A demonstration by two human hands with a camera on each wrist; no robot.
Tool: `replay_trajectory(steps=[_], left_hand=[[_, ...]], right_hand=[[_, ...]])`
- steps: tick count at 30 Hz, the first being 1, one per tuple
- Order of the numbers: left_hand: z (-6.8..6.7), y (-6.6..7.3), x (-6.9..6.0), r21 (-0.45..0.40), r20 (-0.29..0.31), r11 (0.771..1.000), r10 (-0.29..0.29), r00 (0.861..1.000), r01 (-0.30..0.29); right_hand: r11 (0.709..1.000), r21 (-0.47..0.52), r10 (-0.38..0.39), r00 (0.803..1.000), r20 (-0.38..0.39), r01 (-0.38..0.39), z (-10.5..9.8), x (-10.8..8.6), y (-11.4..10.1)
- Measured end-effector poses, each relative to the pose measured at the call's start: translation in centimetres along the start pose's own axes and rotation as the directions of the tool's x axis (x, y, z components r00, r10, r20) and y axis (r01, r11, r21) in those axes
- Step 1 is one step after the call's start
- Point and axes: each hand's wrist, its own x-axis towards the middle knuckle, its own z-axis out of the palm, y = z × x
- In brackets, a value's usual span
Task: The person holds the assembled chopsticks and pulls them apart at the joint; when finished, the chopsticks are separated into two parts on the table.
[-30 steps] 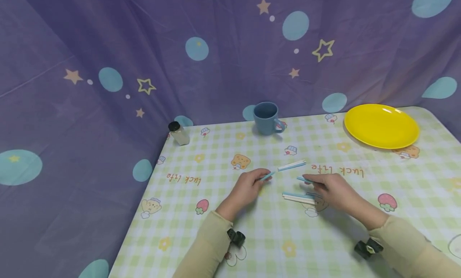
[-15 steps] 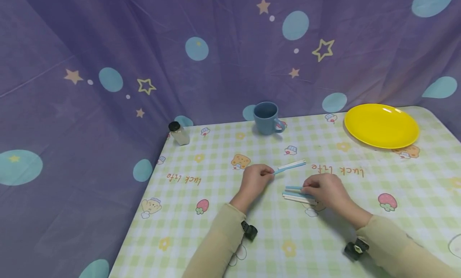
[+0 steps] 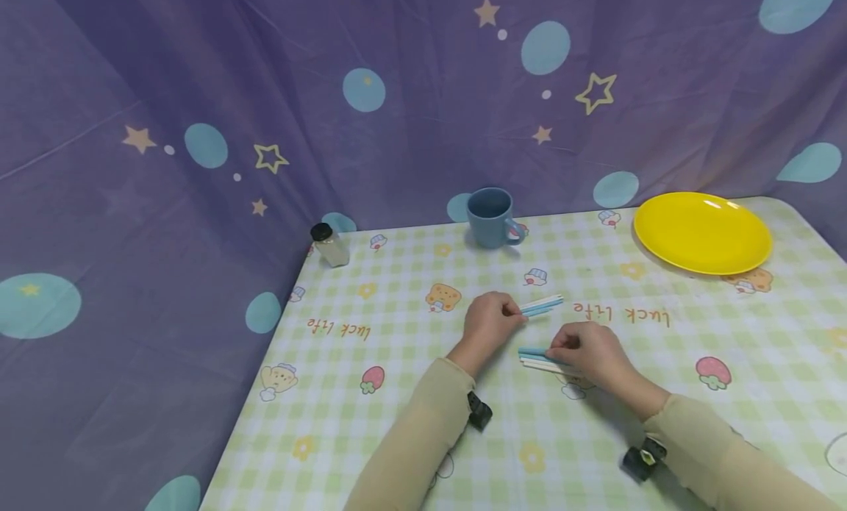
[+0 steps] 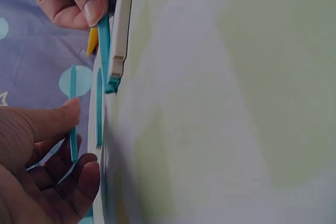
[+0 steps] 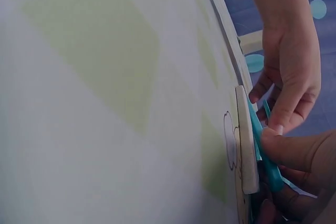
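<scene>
My left hand (image 3: 488, 323) pinches a slim blue plastic strip (image 4: 73, 82), shaped like a bag sealing clip, between thumb and fingers. It holds the strip beside the far group of white and blue strips (image 3: 545, 300). My right hand (image 3: 592, 353) pinches a second blue strip (image 3: 531, 351) by its right part, next to the near group of blue and white strips (image 3: 539, 365). In the right wrist view, that blue strip (image 5: 262, 145) runs alongside a white strip (image 5: 245, 145). Fingers hide parts of both held strips.
A blue mug (image 3: 490, 217) stands at the table's back edge. Left of it is a small jar (image 3: 332, 250) with a black lid. A yellow plate (image 3: 703, 235) lies at the back right. Behind the checked tablecloth (image 3: 370, 452) hangs a purple curtain (image 3: 410, 26).
My left hand has moved right and slightly away, bringing its blue strip alongside the far group. My right hand has come down and left, laying its blue strip along the near group.
</scene>
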Motion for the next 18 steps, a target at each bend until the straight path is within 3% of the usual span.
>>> replay_trajectory(steps=[11, 18], left_hand=[[1.0, 1.0, 1.4, 0.107, 0.039, 0.994, -0.014, 0.999, 0.01], [1.6, 1.1, 2.2, 0.165, 0.049, 0.986, 0.011, 0.999, -0.018]], right_hand=[[1.0, 0.001, -0.007, 0.999, 0.041, 0.007, 0.2, 0.2, 0.4], [1.0, 0.004, -0.024, 0.996, 0.082, 0.023, -0.3, 0.2, 0.3]])
